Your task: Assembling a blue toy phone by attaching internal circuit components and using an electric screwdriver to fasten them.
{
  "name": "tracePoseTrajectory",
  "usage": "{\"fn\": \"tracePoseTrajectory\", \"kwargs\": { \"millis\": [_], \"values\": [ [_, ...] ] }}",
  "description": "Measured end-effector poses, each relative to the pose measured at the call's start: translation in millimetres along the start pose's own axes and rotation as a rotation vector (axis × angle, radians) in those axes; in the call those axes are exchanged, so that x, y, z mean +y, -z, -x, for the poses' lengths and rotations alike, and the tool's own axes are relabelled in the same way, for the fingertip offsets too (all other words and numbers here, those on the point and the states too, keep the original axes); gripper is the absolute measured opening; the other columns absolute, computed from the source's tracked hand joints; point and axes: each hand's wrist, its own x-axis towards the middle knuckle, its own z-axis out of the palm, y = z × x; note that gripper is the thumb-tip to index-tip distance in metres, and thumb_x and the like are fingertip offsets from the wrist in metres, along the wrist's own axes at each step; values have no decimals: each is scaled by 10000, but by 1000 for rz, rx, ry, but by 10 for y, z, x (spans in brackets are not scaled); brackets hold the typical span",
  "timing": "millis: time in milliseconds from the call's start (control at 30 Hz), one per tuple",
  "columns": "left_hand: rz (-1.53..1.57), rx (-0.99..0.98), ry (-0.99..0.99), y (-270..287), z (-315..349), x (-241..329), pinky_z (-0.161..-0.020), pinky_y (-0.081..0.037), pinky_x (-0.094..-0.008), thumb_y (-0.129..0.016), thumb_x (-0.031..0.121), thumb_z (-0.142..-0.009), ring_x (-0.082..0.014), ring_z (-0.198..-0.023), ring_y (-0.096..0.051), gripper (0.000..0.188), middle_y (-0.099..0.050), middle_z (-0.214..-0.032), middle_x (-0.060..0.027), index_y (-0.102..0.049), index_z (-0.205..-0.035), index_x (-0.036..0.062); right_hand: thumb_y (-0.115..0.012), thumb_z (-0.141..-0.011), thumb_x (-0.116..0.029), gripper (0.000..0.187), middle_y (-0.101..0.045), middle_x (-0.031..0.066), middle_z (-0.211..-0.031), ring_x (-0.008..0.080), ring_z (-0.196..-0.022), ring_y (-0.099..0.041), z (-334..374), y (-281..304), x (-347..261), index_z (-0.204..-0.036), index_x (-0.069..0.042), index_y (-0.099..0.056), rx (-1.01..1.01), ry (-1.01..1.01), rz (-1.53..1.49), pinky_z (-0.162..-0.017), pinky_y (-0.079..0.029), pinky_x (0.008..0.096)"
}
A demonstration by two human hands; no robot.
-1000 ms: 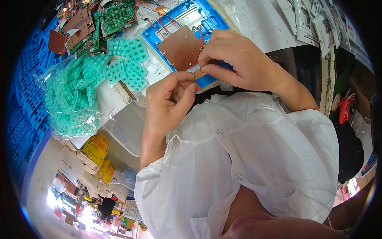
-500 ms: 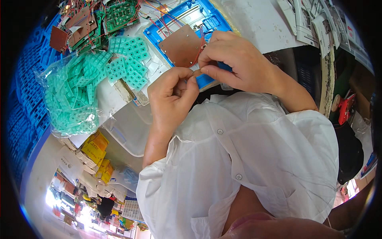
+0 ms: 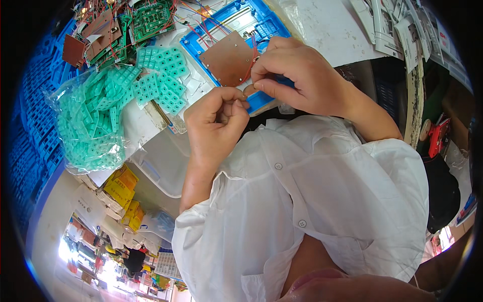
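A blue plastic housing [image 3: 262, 102] lies at the table's near edge, with a brown circuit board [image 3: 229, 59] and thin red and blue wires inside it. Over its near end, my left hand [image 3: 219, 113] is closed, thumb and forefinger pinched together. My right hand [image 3: 302, 75] is closed too, its fingertips pinched beside the board's right edge, close to the red wire. The two hands nearly meet at a small brownish piece [image 3: 249, 90] between their fingertips. What exactly each hand pinches is too small to make out.
Left of the housing lie green rubber keypads [image 3: 160, 75], many in a clear bag [image 3: 90, 126]. Wired green circuit boards [image 3: 151, 21] are heaped behind them. Blue plastic frames [image 3: 32, 121] stack at far left. White strip-like parts [image 3: 397, 30] lie at far right.
The housing and board have shifted slightly to the left. My left hand has moved a little left and down; my right hand keeps its pinch almost in place.
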Motion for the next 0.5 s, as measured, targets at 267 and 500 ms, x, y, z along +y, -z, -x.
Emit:
{"fn": "tracePoseTrajectory", "kwargs": {
  "millis": [267, 500],
  "values": [
    [-44, 32, -26, -18, 5, 61, -499, -333, -178, -704, -34, -861, 22, -564, -442, 71, -622, -712, 39, -694, -925, -6, -713, -901, -175, 93, -646, 67, -782, 281, -809, -595, -20, 2, -14, -890, -93, -670, 10, 38, 26, -736, -461, 418],
    [83, -14, 5, -20, 28, 91, -509, -334, -170, -696, -34, -914, 25, -579, -452, 33, -620, -721, 47, -686, -941, -17, -723, -861, -136, 73, -659, 47, -794, 276, -808, -601, -22, -29, -101, -895, -102, -669, 64, -19, -11, -740, -466, 415]
  ]
}}
